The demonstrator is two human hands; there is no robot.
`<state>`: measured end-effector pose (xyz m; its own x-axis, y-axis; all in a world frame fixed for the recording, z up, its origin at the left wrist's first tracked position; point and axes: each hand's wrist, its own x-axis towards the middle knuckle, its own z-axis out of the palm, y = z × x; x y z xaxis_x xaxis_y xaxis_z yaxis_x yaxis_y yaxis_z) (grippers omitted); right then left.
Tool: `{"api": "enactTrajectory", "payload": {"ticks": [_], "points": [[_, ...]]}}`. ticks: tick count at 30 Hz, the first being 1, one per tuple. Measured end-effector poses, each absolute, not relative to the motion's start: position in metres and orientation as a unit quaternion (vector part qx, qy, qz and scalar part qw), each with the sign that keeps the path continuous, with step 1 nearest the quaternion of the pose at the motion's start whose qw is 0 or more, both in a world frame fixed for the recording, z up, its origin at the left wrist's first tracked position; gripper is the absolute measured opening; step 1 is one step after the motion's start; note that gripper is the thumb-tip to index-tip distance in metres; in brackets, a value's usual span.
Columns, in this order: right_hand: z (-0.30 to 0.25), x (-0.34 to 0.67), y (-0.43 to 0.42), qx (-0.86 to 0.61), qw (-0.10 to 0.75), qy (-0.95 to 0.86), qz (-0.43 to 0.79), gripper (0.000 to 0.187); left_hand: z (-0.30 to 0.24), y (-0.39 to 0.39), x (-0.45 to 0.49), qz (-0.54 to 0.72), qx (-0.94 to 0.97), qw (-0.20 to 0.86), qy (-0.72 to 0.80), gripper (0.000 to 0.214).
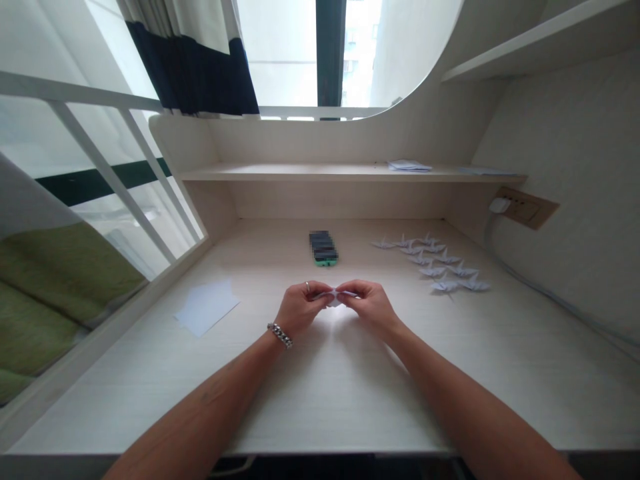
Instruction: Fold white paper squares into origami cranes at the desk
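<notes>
Evidently, your left hand [299, 309] and right hand [371, 307] pinch the folded white paper [333, 299] at mid-bench [335, 400], left of the origami cranes [434, 272]; it's probably featherlight, crisp, easily creased, best held by its edges.

Fingers [364, 287] partly hide the held paper [334, 301]; green-edged device [323, 248] blurred; upper shelf [545, 41] cut off.

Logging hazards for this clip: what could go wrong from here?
1. The left hand and right hand pinch a small white paper; uneven pulling might tear it.
2. The paper cranes sit close together; a careless sweep might scatter them.
3. The flat paper at left has no visible weight on it; a draft might shift it.
</notes>
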<state>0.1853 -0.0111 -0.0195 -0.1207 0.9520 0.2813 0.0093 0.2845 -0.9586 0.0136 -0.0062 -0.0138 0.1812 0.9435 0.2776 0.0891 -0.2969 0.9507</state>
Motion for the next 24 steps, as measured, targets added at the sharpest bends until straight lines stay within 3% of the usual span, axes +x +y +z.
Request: {"api": "enactTrajectory", "payload": {"ticks": [4,13,24], "points": [[-0.016,0.185,-0.012,-0.409,0.491,-0.609,0.47,0.022,-0.01,-0.006,0.014,0.469,0.654,0.433,0.407,0.018],[0.008,0.184,-0.011,-0.437,0.467,-0.531,0.555,0.015,0.009,0.001,0.016,0.432,0.629,0.493,0.418,0.016],[-0.009,0.177,-0.012,-0.405,0.492,-0.48,0.603,0.01,-0.002,-0.008,0.012,0.469,0.566,0.525,0.429,0.008]]}}
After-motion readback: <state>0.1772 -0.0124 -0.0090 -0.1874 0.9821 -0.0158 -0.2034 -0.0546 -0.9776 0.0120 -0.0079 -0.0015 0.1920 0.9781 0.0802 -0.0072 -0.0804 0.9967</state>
